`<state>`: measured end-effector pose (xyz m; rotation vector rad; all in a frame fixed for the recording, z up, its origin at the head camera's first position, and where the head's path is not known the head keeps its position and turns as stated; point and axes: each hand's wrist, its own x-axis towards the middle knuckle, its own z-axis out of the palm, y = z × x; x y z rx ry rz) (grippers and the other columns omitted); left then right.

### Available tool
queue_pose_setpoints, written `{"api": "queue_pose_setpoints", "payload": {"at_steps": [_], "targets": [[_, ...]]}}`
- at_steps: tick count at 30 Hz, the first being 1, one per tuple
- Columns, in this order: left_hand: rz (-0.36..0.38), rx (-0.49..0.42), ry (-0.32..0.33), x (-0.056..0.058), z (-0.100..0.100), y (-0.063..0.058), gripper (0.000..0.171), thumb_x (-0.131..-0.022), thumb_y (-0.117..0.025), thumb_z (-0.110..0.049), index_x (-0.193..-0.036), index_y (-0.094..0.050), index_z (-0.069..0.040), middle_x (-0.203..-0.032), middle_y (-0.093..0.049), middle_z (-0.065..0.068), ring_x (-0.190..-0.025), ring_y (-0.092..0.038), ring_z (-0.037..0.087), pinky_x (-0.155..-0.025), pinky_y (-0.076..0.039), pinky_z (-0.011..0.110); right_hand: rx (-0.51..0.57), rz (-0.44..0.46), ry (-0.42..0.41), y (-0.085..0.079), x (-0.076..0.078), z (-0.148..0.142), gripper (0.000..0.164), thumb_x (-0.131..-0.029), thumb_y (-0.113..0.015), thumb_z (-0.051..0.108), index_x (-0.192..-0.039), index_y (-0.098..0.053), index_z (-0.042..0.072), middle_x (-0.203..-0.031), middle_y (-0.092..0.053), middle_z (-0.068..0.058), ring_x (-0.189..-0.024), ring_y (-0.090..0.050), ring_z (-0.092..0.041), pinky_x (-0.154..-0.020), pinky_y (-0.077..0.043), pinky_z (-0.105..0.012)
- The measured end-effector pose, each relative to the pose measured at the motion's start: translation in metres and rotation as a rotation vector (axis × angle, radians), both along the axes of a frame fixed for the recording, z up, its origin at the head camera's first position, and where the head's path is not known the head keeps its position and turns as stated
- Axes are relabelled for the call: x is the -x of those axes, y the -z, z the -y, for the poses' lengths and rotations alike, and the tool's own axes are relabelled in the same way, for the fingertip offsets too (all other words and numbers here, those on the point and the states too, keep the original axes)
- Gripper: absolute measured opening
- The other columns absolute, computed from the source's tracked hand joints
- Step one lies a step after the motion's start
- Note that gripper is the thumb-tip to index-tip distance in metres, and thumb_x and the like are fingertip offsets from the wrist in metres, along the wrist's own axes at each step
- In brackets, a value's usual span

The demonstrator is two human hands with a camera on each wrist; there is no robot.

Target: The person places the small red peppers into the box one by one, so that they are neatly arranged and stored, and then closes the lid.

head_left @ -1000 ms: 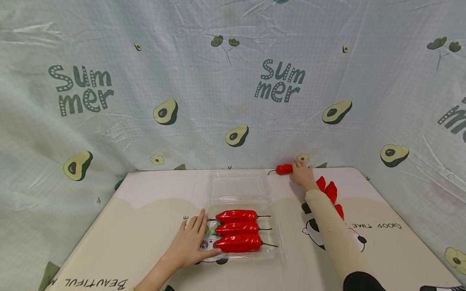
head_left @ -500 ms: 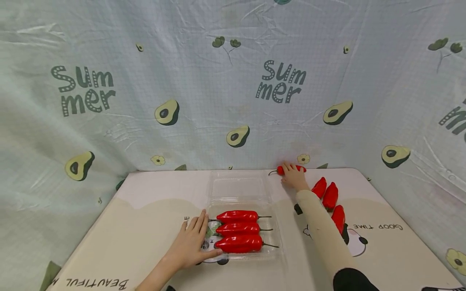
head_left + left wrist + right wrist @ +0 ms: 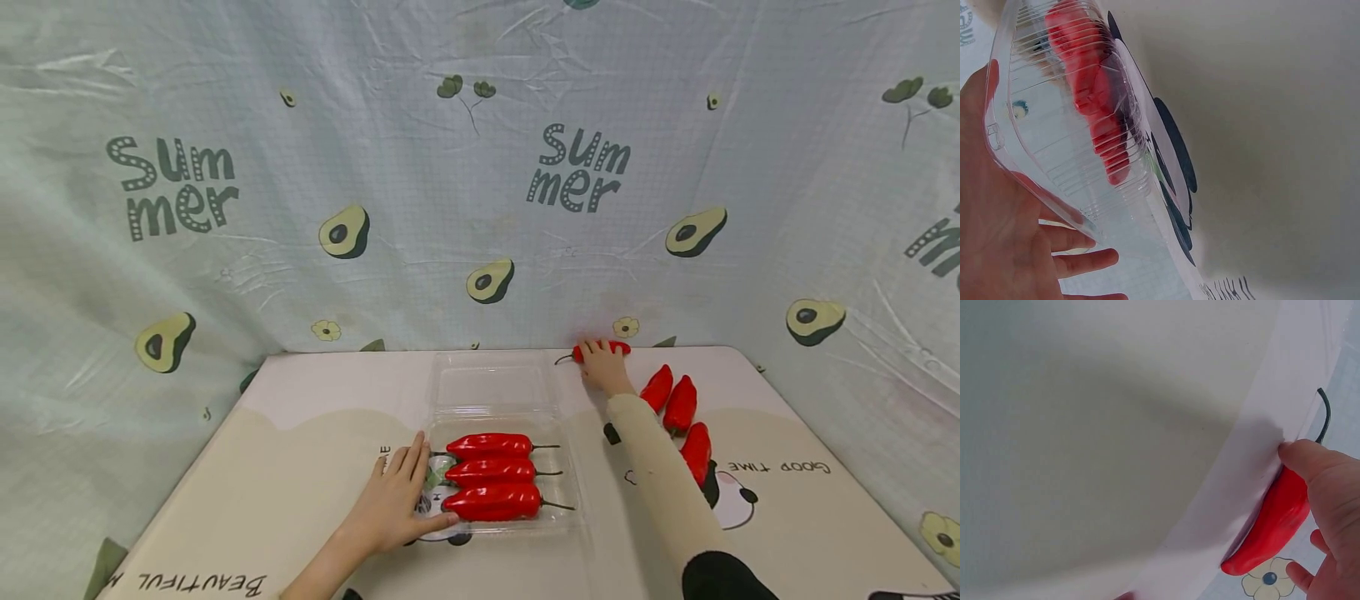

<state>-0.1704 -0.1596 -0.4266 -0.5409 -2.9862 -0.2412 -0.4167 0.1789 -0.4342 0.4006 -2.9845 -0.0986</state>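
My right hand (image 3: 604,367) holds a red chili pepper (image 3: 1275,519) at the table's back edge. In the right wrist view the thumb lies across the pepper near its thin green stem, the other fingers on its far side. My left hand (image 3: 393,498) rests at the left side of a clear plastic clamshell box (image 3: 564,518), fingers straight, thumb over the near left corner. Inside lie three red chili peppers (image 3: 491,472) in a row, stems to the right. The left wrist view shows the box's ribbed wall with red peppers (image 3: 1085,75) behind it.
The box's clear lid (image 3: 492,388) lies folded back behind it. Three loose red chili peppers (image 3: 680,406) are on the right of the table, partly beside the right sleeve (image 3: 656,467). A printed curtain (image 3: 405,308) hangs right behind the table's back edge.
My right hand has moved left along the pepper, from its right end to nearer its middle. More of the loose peppers shows beside the sleeve. My left hand stays at the box.
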Motion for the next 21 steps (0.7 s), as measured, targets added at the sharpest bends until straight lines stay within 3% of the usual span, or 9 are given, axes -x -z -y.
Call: {"api": "queue_pose_setpoints", "payload": {"at_steps": [10,21], "targets": [[0.01,0.004,0.0,-0.0004,0.0004,-0.0002,0.101,-0.072,-0.045,-0.073,-0.137,-0.029,0.003,-0.146,-0.024,0.016,-0.126,-0.033,0.035,-0.099,-0.025,0.059,-0.013,-0.163,-0.072,0.0044,-0.0033,-0.0042,0.035,-0.084,-0.058,0.013,-0.117,-0.051,0.003,-0.118,-0.047,-0.018,-0.11,-0.04,-0.036,-0.086,-0.038,-0.052],[0.006,0.003,0.001,0.0002,0.0002,0.0001,0.101,-0.072,-0.045,-0.072,-0.137,-0.029,0.003,-0.146,-0.024,0.016,-0.127,-0.033,0.035,-0.099,-0.025,0.059,-0.031,-0.241,-0.13,0.0074,-0.0064,-0.0056,0.025,-0.086,-0.052,0.006,-0.111,-0.051,0.003,-0.108,-0.055,-0.016,-0.1,-0.045,-0.033,-0.076,-0.042,-0.045]]}}
